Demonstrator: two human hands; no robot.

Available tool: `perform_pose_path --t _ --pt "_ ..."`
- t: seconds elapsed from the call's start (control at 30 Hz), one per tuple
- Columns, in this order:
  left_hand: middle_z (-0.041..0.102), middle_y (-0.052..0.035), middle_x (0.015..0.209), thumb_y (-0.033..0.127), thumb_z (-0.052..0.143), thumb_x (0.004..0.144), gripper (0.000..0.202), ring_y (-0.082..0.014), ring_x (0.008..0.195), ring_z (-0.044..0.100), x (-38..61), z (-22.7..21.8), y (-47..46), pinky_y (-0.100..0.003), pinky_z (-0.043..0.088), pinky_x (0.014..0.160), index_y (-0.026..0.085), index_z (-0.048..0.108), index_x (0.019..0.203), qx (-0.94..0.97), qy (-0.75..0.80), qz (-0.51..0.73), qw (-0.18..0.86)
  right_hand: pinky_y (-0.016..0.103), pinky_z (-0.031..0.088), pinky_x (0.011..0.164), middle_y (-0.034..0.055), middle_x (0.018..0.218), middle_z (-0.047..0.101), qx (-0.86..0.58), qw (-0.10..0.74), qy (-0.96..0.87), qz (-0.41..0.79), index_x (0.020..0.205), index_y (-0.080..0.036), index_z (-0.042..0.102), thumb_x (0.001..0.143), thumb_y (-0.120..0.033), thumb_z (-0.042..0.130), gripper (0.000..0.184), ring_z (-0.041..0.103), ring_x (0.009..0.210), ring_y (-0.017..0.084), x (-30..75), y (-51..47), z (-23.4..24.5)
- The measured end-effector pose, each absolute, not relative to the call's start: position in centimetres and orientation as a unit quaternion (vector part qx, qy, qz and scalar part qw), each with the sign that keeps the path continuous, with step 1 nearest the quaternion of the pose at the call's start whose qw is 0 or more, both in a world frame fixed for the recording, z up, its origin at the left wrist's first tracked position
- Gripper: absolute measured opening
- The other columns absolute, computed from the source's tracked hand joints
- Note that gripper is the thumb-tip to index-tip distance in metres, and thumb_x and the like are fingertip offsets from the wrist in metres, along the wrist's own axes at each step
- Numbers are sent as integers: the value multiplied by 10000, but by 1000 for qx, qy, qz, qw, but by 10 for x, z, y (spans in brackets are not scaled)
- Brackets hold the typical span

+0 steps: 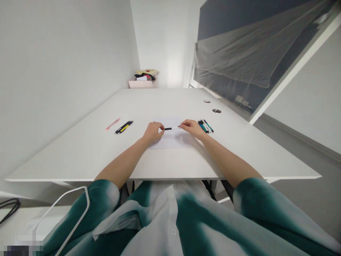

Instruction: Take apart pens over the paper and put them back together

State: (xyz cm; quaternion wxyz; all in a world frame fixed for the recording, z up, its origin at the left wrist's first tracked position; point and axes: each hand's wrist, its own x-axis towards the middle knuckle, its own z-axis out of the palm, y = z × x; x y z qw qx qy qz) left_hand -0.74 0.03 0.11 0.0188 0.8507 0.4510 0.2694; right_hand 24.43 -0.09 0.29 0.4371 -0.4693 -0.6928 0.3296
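A slim pen (172,128), black on its left part and white on its right, lies level between my two hands. My left hand (154,131) pinches its black end. At the white end, the fingertips of my right hand (192,127) are closed on the pen. Beneath both hands a white sheet of paper (170,143) rests on the table. Several pens (205,126) with black, green and white parts lie just right of my right hand. To the left of my left hand is a group of black and yellow pens (123,127).
A pink pen-like stick (112,124) lies farther left on the white table (170,165). Two round metal grommets (216,111) sit at the right. A pink box (140,84) with cloth-like items stands beyond the far edge. A plastic-draped dark board (239,53) leans at the right.
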Motion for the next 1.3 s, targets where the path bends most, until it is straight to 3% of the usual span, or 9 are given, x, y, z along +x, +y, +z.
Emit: perform_pose_path --t 0.17,0.3,0.4,0.7,1.13,1.3 --pt "702 -84 946 269 555 844 148 -266 981 592 -3 0 -3 -436 394 958 195 668 903 847 455 277 5 263 381 546 5 624 592 -418 508 -574 487 811 -189 639 751 -625 631 441 489 553 125 237 -4 8" --pt "700 -82 940 269 562 843 133 -265 979 589 1 0 -6 -440 380 966 198 663 892 845 455 282 2 286 457 630 62 769 697 -423 477 -552 537 944 -198 643 859 -719 373 593 603 669 172 232 -13 18" --pt "699 -86 943 267 566 846 132 -263 980 587 3 -1 -6 -433 378 965 189 659 897 846 451 286 -5 303 482 674 98 880 737 -406 461 -542 574 1008 -187 641 881 -722 303 645 645 740 192 229 -21 23" --pt "697 -89 955 270 550 867 135 -260 981 581 3 -4 -5 -427 377 956 189 650 908 844 450 291 -21 316 496 698 116 896 750 -401 469 -549 564 964 -184 644 900 -678 347 580 673 788 211 224 -23 21" --pt "694 -90 962 272 548 858 152 -269 989 577 4 -2 -8 -447 371 970 202 663 928 843 451 292 -6 314 504 710 115 885 739 -417 462 -565 542 1002 -181 642 872 -736 302 664 674 805 213 225 -22 21" --pt "691 -87 948 271 544 866 152 -258 987 581 6 -2 -9 -434 372 975 193 660 926 848 439 297 -8 291 496 680 69 789 722 -397 471 -564 551 976 -185 658 840 -715 444 588 651 707 176 220 -21 14"
